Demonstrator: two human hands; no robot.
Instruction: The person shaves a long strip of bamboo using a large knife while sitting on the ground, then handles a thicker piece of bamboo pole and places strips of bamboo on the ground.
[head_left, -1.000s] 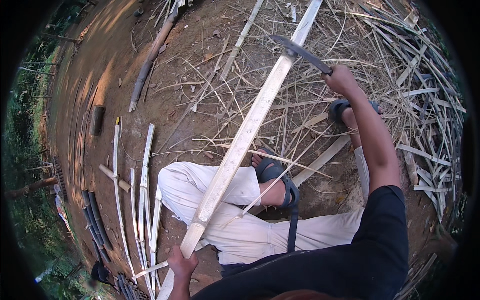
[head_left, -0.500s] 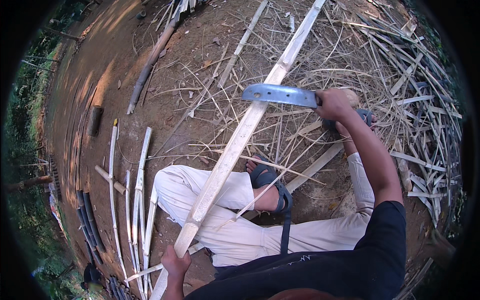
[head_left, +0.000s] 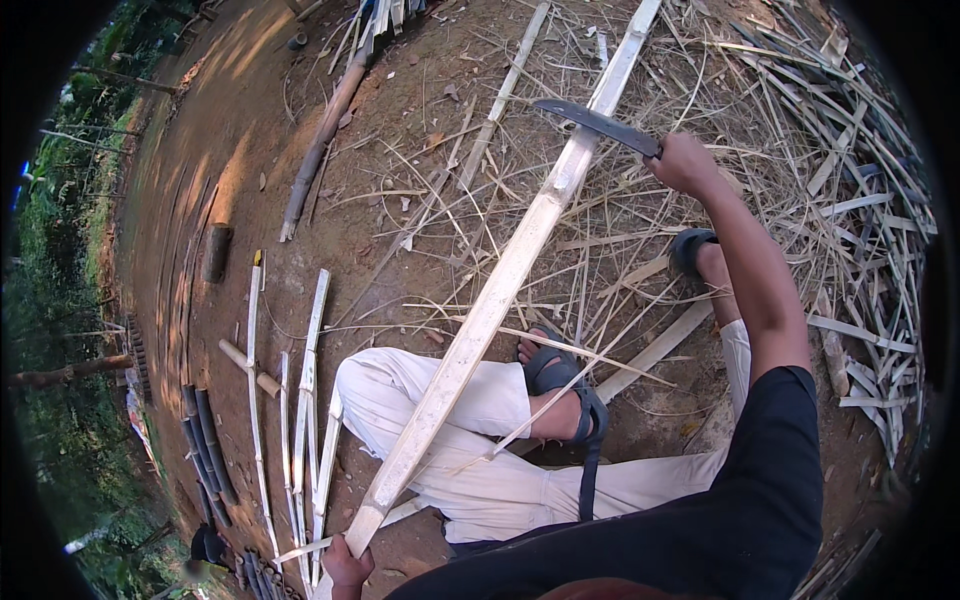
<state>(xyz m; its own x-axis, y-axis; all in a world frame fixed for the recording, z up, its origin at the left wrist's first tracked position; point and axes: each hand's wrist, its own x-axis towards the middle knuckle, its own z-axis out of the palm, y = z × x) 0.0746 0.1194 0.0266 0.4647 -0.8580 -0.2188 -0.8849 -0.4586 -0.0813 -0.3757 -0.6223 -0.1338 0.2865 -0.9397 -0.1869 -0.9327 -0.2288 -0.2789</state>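
Note:
A long split bamboo strip, pale inner side up, slants across my bent legs from lower left to the top. My left hand is wrapped around it near its lower end. In my right hand is the handle of a machete. Its dark, broad blade lies across the upper part of the strip, tip pointing left; whether the edge touches the strip I cannot tell. My sandalled foot rests on the ground to the right of the strip.
Thin bamboo shavings litter the ground ahead. A heap of split slats lies at the right. Several pale strips lie to the left, near dark bamboo lengths. A bamboo pole and a short log lie farther off.
The machete has moved farther up the strip, and its blade has turned from showing its flat side to a narrower, tilted angle. My left hand keeps its hold. The whole view has shifted slightly.

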